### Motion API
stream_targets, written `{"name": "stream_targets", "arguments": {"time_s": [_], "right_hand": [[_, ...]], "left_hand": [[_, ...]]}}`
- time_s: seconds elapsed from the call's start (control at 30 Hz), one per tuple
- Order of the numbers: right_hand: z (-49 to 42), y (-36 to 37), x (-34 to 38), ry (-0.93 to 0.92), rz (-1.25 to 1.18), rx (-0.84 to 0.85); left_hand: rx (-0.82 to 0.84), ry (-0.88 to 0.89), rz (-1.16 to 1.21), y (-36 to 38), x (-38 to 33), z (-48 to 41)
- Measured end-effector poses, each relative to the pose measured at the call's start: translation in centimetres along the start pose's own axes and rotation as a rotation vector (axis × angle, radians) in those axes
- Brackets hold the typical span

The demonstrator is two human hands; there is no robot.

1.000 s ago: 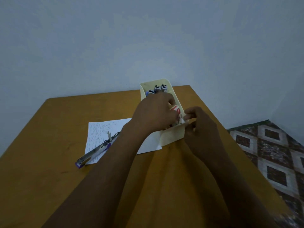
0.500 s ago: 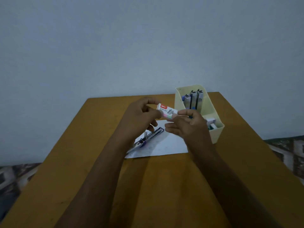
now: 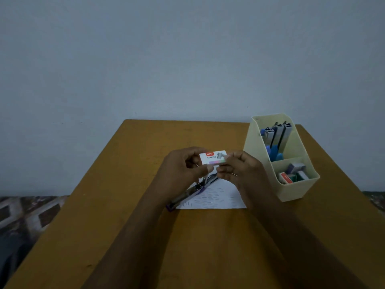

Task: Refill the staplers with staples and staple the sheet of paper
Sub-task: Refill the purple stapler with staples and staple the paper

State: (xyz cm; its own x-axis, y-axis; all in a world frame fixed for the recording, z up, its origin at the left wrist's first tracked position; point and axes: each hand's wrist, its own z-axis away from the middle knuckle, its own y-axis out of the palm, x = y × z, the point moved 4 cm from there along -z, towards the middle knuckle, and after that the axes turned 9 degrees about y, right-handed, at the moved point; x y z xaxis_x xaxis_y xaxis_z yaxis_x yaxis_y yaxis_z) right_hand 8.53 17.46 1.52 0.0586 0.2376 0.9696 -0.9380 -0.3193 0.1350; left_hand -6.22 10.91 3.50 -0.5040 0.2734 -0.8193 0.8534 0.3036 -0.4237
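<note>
Pinching a staple box (image 3: 213,157) at mid-frame, the left hand (image 3: 183,171) and right hand (image 3: 241,172) are holding it above the paper (image 3: 214,198), where an opened stapler (image 3: 193,191) is lying; more staplers (image 3: 278,132) are standing in the organizer (image 3: 291,190) at right.

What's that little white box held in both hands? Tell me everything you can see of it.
The small box looks like white cardboard, flat and rectangular, with a red logo patch, the word STAPLES, a grey staple picture and a pastel stripe along its lower edge. The left hand grips its left end, the right hand pinches its right end, holding it face-up above the stapler and paper.
</note>
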Motion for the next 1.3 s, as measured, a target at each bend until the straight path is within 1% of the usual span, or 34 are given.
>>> {"name": "stream_targets", "arguments": {"time_s": [0.17,0.27,0.4,0.63,0.87,1.1,1.3], "right_hand": [[-1.3,-1.0,0.3,0.042,-0.01,0.023],[-1.7,-1.2,0.4,0.039,0.0,0.041],[-1.7,-1.0,0.0,0.012,0.008,0.076],[-1.7,-1.1,0.2,0.008,-0.127,0.146],[-1.7,-1.5,-0.2,-0.028,-0.153,0.071],[-1.3,-1.7,-0.2,-0.091,-0.159,0.052],[-1.0,-1.4,-0.4,-0.107,-0.138,0.068]], "left_hand": [[-0.001,0.007,0.072,0.2,0.8,-0.8],[0.008,0.006,0.087,0.2,1.0,-1.5],[0.023,-0.005,0.177,0.3,0.9,-2.1],[-0.011,-0.016,0.336,0.3,1.1,-1.6],[-0.047,-0.036,0.333,-0.3,1.6,-1.0],[-0.067,-0.05,0.351,-0.6,1.5,-0.6],[-0.064,-0.045,0.348,-0.5,1.2,-0.6]]}}
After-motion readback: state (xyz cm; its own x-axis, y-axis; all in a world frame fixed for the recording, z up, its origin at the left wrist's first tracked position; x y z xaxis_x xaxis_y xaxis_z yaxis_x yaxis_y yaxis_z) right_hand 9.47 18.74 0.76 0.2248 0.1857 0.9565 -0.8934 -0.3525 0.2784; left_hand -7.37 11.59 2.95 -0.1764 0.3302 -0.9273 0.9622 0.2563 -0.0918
